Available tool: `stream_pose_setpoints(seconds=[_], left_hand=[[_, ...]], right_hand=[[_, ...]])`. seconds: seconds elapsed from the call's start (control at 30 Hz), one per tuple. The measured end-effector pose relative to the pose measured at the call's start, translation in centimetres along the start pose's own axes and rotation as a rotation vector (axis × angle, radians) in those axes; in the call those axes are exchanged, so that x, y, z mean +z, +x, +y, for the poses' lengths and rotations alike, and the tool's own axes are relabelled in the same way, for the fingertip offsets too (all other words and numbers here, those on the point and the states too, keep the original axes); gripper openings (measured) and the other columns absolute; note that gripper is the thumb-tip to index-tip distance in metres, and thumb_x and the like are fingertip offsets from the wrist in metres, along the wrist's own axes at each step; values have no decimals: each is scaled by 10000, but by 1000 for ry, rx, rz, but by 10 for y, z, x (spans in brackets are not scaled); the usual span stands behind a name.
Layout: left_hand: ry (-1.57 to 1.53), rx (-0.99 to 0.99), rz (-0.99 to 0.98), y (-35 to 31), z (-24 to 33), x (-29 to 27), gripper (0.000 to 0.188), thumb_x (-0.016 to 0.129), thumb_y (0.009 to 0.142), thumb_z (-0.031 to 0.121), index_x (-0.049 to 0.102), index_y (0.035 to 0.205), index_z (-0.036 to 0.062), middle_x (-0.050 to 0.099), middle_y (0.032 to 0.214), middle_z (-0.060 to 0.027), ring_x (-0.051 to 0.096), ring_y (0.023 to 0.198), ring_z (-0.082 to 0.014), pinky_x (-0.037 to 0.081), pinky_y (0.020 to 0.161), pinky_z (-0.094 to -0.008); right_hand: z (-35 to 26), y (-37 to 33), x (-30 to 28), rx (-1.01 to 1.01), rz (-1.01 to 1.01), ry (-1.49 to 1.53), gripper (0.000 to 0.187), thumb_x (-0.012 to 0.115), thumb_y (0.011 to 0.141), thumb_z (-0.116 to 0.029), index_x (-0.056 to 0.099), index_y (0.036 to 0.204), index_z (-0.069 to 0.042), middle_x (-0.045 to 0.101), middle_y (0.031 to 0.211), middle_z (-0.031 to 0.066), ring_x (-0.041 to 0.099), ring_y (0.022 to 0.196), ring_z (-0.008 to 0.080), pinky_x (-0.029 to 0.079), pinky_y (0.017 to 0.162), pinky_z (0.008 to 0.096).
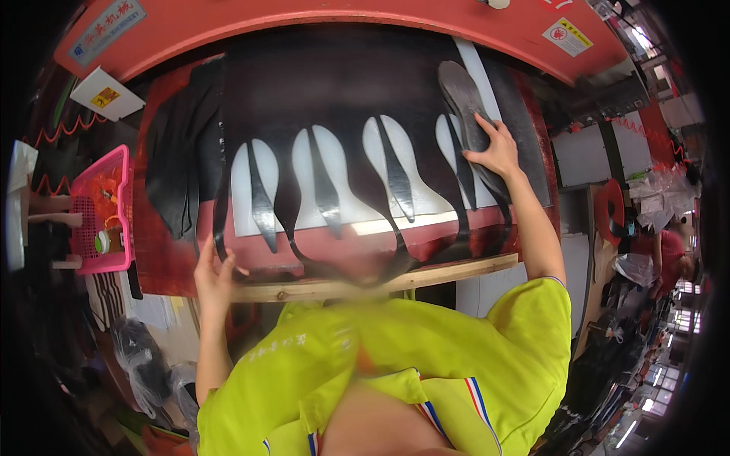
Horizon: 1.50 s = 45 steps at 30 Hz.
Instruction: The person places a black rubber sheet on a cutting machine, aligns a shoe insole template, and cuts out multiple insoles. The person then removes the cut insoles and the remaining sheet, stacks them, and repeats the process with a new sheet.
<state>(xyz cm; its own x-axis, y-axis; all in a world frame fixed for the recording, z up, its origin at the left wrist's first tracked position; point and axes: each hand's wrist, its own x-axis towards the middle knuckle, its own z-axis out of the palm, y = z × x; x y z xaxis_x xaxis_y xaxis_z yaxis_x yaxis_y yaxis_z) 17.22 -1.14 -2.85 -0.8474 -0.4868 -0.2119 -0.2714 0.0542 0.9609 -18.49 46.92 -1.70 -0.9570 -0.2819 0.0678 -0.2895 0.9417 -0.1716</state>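
A black sheet (285, 220) with several sole-shaped openings lies across the work surface, its thin front edge dipping toward me. White board (334, 182) shows through the openings, and tapering dark strips (262, 201) run down the middle of them. At the sheet's near left corner, my left hand (215, 273) holds its narrow border between fingers and thumb. My right hand (498, 148) reaches to the right end and grips a dark grey sole-shaped piece (458, 87), thumb and fingers on it. That piece partly covers the rightmost opening.
A red machine beam (342, 17) spans the far side. Dark sheet material (179, 152) lies folded at the left of the red bed (266, 262). A wooden strip (319, 291) edges the near side. Further left stands a pink basket (125, 213) with small things in it.
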Motion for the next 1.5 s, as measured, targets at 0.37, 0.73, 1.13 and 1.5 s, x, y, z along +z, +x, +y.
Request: stream_pose_setpoints(seconds=[0.37, 0.73, 1.13, 1.5], left_hand=[[-286, 401, -25, 90, 127, 46, 585, 661, 904, 36, 410, 1427, -44, 639, 1074, -101, 578, 676, -90, 477, 670, -220], [786, 345, -11, -2, 24, -44, 256, 600, 925, 54, 626, 1166, -27, 573, 1239, -173, 610, 1082, -295, 491, 899, -337], [1034, 690, -150, 83, 4, 70, 863, 711, 782, 544, 384, 1497, 188, 200, 1557, -280, 199, 1443, -461, 201, 1168, -531], [924, 894, -150, 88, -1, 65, 666, 616, 873, 501, 462, 1436, 181, 323, 1496, -254, 286, 1401, -435, 249, 1156, -496]], right_hand=[[48, -10, 5, 75, -90, -36, 1037, 823, 543, -491, 377, 1476, -417, 328, 1477, 274, 343, 1363, 439, 333, 1083, 540], [40, -108, -16, -38, -24, 131, 984, 838, 508, -313, 490, 1425, -248, 415, 1407, 250, 440, 1285, 418, 386, 1077, 462], [-58, -120, -88, 239, -169, 1061, 798, 741, 635, -125, 494, 1391, -67, 609, 1091, 62, 587, 1006, 162, 444, 902, 275], [-286, -8, 6, 6, -246, 1155, 676, 789, 672, -142, 545, 1294, -38, 646, 1027, 114, 631, 919, 181, 477, 840, 294]])
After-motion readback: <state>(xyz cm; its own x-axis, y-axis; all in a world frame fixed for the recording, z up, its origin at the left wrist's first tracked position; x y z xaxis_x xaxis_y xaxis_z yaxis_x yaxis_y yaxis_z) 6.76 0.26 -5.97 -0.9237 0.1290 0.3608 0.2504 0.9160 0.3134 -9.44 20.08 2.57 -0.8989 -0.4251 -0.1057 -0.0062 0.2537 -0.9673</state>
